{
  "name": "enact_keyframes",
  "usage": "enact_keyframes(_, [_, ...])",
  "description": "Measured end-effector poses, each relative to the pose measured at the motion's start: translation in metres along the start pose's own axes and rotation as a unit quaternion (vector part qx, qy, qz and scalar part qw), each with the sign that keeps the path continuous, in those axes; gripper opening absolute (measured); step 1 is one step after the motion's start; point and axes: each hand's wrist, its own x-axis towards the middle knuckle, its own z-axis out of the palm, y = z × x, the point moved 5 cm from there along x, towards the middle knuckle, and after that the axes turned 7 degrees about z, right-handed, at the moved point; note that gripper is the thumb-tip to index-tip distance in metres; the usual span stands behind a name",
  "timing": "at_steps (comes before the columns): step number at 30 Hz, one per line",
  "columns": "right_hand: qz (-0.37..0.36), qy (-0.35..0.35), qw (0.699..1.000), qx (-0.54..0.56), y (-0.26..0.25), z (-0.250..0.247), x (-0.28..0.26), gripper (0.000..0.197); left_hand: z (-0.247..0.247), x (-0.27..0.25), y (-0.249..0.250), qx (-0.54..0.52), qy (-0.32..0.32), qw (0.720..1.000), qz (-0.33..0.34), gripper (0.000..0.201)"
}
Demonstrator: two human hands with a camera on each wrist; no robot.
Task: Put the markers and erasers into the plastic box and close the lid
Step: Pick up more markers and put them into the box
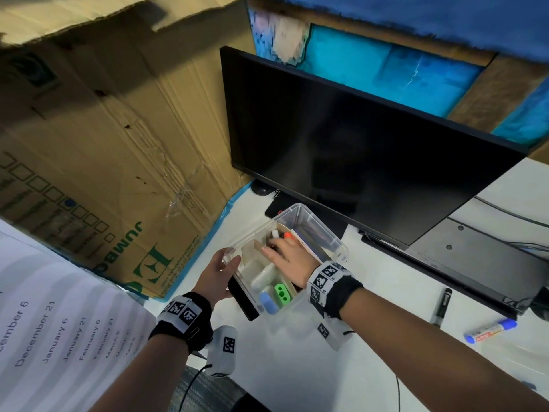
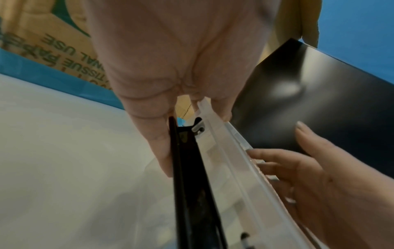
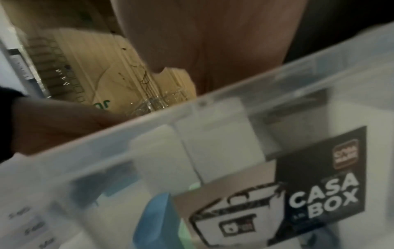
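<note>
A clear plastic box (image 1: 332,242) stands on the white desk in front of the monitor, with no lid on it. My left hand (image 1: 221,269) grips its left wall, thumb over the rim (image 2: 234,151) and fingers (image 2: 162,151) along the black latch (image 2: 187,168). My right hand (image 1: 279,248) reaches inside with straight, spread fingers over a red-capped marker (image 1: 289,235). A green eraser (image 1: 282,294) and a blue eraser (image 1: 269,303) lie at the box's near end. A black marker (image 1: 442,306) and a blue-capped marker (image 1: 490,330) lie on the desk to the right.
A dark monitor (image 1: 356,144) rises just behind the box, its base (image 1: 475,257) and cables to the right. A big cardboard carton (image 1: 104,144) walls off the left. A printed sheet of dates (image 1: 44,322) lies at the near left.
</note>
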Motion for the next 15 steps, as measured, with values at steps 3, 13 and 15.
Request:
enact_keyframes(3, [-0.062, 0.117, 0.990, -0.048, -0.002, -0.009, -0.006, 0.051, 0.000, 0.000, 0.000, 0.005, -0.004, 1.000, 0.004, 0.030])
enact_keyframes(13, [0.127, -0.098, 0.986, 0.038, 0.019, 0.017, 0.012, 0.098, 0.000, -0.003, 0.004, 0.018, -0.018, 1.000, 0.007, 0.027])
enact_keyframes(15, [0.149, -0.131, 0.980, 0.031, 0.016, 0.017, 0.012, 0.104, -0.001, -0.003, 0.003, 0.022, -0.016, 1.000, 0.006, 0.027])
